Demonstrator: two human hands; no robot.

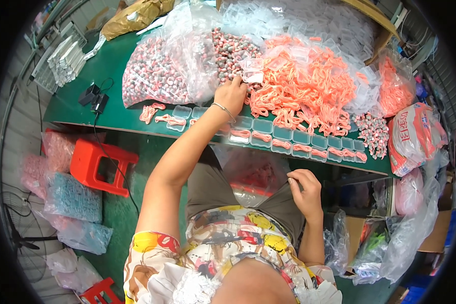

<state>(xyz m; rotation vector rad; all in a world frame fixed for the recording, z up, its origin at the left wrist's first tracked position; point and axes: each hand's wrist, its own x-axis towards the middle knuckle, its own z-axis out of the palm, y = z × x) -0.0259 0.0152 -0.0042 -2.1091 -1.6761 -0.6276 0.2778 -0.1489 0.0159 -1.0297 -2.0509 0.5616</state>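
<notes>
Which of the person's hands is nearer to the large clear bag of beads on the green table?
Left. The left hand is close beside the right edge of the bag of beads; the right hand is farther off, short of the near edge of the green table.

The bulging bag of pink-and-grey pieces point(157, 73) hems my left hand point(230, 96) on one side, the heap of orange cords point(306, 83) on the other. My forearm crosses above the row of clear boxes point(282, 133). Bare green tabletop point(113, 66) opens left of the bag; only air separates my right hand point(305, 191) from the table edge.
</notes>
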